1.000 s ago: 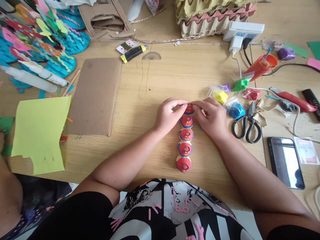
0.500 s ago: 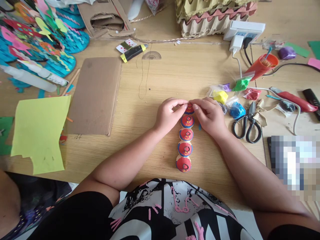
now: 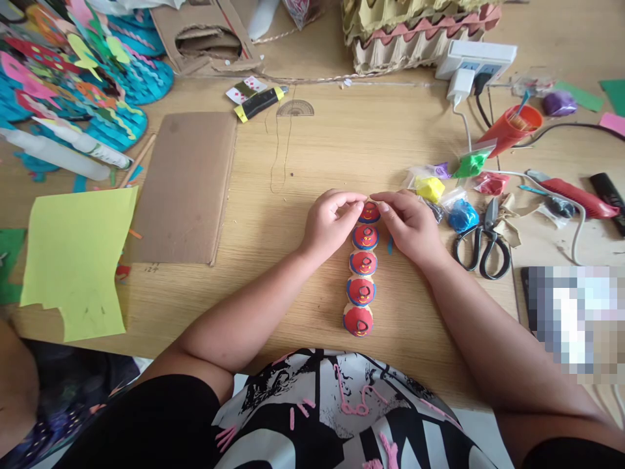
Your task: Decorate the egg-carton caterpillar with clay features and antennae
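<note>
A strip of several painted egg-carton cups (image 3: pixel 362 263) lies on the table in front of me, running away from my body. Each cup is red with a blue rim, a dark loop and small yellow marks like a face. My left hand (image 3: pixel 329 221) pinches the far end of the strip from the left, thumb and index finger close together. From the right, my right hand (image 3: pixel 410 225) does the same, its thumb beside the farthest cup (image 3: pixel 370 212). Both index fingertips nearly meet above that cup; anything tiny between them cannot be made out.
Right of my hands lie bagged coloured clay (image 3: pixel 430 189), black-handled scissors (image 3: pixel 482 244) and an orange cup (image 3: pixel 508 133). A cardboard sheet (image 3: pixel 185 185) and yellow paper (image 3: pixel 78 260) are on the left. Egg cartons (image 3: pixel 420 39) and a power strip (image 3: pixel 478 58) stand behind. Another person's arm shows lower left.
My fingertips have shifted very slightly, and a little more of the farthest cup shows between my thumbs. The strip stays in place.
</note>
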### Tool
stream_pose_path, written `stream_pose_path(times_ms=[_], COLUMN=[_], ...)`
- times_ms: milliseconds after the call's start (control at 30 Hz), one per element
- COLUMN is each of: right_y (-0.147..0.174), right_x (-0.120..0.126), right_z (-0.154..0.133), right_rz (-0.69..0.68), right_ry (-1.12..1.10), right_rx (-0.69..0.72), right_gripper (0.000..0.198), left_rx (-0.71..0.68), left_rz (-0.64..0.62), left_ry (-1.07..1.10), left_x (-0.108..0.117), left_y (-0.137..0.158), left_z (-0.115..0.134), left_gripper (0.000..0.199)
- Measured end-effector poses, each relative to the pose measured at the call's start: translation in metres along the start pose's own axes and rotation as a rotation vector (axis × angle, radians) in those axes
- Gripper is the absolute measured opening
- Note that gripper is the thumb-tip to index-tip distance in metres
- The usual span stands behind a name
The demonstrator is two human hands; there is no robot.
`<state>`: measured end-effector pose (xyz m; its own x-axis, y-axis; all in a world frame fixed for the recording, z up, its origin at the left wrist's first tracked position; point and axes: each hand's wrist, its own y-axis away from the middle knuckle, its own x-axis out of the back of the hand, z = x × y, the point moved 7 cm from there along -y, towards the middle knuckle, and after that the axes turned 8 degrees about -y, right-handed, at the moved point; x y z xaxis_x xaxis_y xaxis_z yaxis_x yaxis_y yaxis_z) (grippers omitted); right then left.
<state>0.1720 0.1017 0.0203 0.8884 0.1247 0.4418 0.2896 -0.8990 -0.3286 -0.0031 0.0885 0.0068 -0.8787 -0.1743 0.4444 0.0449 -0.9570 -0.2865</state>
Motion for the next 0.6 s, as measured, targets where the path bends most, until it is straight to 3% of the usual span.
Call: stream_pose_path(times_ms=[267,600], right_y=[0.003,0.013], right_x=[0.005,0.008], right_z=[0.008,-0.020], right_rz=[0.103,0.072], right_ry=[-0.044,0.138], right_rx=[-0.055,0.100], right_gripper=[0.030,0.042], left_rx=[-0.003,-0.075], left_rz=[0.032,0.032], left_ry=[-0.015,-0.142], left_x=[0.004,0.008], left_y=[0.002,0.016], left_z=[0.000,0.016], left_gripper=[0.011,0.035])
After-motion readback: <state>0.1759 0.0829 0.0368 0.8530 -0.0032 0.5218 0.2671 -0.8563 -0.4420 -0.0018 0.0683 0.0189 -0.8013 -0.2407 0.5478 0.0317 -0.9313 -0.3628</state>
